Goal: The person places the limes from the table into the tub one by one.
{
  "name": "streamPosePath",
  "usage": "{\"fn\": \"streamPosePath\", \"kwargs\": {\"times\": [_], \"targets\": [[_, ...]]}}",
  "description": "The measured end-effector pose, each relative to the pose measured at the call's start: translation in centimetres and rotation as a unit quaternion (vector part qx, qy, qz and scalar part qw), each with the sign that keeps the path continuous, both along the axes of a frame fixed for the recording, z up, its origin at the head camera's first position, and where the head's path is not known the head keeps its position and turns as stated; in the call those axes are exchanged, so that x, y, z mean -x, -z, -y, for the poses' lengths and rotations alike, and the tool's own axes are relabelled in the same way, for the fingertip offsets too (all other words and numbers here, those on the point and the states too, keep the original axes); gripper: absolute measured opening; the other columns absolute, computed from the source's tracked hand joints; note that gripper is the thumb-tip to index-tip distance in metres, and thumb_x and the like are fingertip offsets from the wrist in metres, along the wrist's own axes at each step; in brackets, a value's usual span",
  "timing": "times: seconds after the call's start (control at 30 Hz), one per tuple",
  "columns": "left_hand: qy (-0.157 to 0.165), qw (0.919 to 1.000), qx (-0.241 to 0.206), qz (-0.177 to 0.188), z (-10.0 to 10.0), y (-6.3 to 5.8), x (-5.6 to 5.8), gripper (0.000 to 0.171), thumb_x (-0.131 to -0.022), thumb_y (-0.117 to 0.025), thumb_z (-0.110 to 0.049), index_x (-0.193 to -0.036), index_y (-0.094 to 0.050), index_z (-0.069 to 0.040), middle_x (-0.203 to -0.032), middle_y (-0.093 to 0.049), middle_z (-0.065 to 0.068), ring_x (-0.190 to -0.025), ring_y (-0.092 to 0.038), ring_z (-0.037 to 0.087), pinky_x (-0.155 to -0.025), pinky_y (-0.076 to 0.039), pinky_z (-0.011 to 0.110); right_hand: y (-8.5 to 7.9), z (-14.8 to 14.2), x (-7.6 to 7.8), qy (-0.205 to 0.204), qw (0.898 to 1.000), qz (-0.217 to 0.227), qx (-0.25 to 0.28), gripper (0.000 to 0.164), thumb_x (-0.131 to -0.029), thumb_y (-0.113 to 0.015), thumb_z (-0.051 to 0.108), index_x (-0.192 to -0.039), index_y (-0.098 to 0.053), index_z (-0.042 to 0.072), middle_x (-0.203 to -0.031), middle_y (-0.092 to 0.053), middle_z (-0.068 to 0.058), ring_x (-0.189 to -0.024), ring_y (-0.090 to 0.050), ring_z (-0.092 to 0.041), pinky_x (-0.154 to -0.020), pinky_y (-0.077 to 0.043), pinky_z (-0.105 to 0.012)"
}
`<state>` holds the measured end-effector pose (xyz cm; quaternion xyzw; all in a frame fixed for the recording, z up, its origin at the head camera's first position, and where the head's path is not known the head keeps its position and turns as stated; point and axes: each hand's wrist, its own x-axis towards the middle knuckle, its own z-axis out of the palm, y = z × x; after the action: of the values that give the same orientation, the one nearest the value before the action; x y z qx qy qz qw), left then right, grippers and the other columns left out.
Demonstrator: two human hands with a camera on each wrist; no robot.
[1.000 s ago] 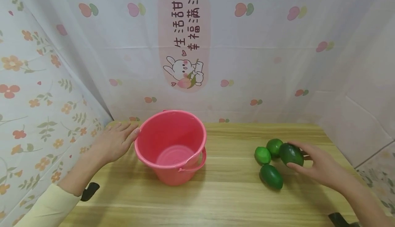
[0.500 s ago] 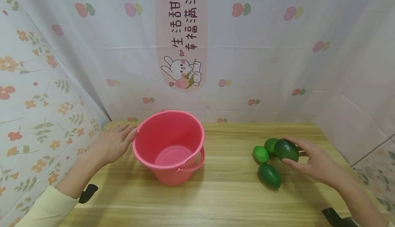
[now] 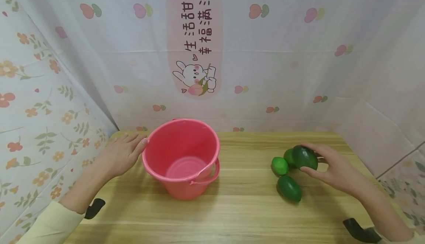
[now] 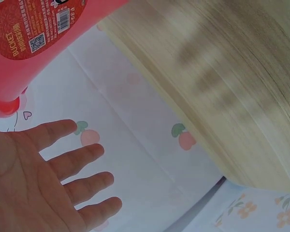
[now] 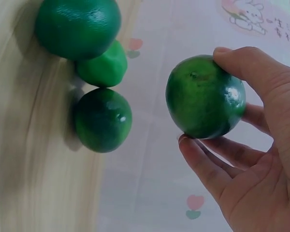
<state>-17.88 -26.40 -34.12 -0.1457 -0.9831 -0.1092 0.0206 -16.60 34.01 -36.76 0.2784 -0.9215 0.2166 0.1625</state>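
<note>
A pink bucket (image 3: 180, 163) stands on the wooden table, its handle hanging at the near right side. My left hand (image 3: 119, 157) is spread with straight fingers, the thumb right at the bucket's rim; its palm shows in the left wrist view. At the right, my right hand (image 3: 337, 172) holds a glossy dark green avocado (image 3: 304, 158) between thumb and fingertips. In the right wrist view that avocado is raised off the table. Close beside it lie a bright green lime (image 3: 280, 166), a rounder green fruit (image 3: 289, 157) partly hidden behind the held one, and an oval green fruit (image 3: 289, 188).
The table's (image 3: 245, 207) back edge meets a white curtain (image 3: 295, 59) with fruit prints and a rabbit picture. Floral cloth (image 3: 49, 126) hangs along the left side. Black straps, partly in view, show near both wrists.
My right hand has risen slightly toward the back and left with the avocado. The left hand keeps its place at the bucket's rim; the whole view has shifted a little.
</note>
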Motion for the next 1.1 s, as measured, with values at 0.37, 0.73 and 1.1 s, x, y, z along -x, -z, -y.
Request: {"fn": "streamPosePath", "kwargs": {"times": [0.37,0.73,1.1], "targets": [[0.002,1.0,-0.001,-0.003,0.0,0.2,0.1,0.069,-0.11,-0.022,-0.051,-0.148,-0.051,-0.001,-0.149,-0.044,0.028,-0.139,-0.031,0.056,-0.11,-0.02,0.072,-1.2,1.1,0.5,-0.025,1.0,-0.007,-0.004,0.076,-0.074,-0.092,0.008,-0.141,-0.057,0.007,-0.124,-0.063,-0.009,-0.102,-0.062,-0.023,-0.081,-0.055,-0.018],[-0.011,0.9999,0.006,0.008,-0.1,0.1,0.0,0.073,-0.11,-0.019,-0.053,-0.148,-0.051,0.0,-0.151,-0.042,0.029,-0.14,-0.028,0.056,-0.113,-0.02,0.069,-2.0,2.6,0.9,-0.034,0.999,-0.015,-0.003,0.076,-0.075,-0.092,0.009,-0.143,-0.057,0.01,-0.126,-0.063,-0.004,-0.101,-0.064,-0.018,-0.086,-0.048,-0.01],[-0.008,1.0,0.0,0.0,-0.1,0.2,0.0,0.069,-0.11,-0.021,-0.051,-0.145,-0.055,-0.002,-0.148,-0.046,0.029,-0.139,-0.029,0.056,-0.112,-0.021,0.069,-2.6,4.4,1.6,-0.061,0.998,-0.006,0.009,0.079,-0.075,-0.091,0.006,-0.145,-0.055,0.009,-0.126,-0.062,-0.003,-0.102,-0.064,-0.016,-0.087,-0.051,-0.016]]}}
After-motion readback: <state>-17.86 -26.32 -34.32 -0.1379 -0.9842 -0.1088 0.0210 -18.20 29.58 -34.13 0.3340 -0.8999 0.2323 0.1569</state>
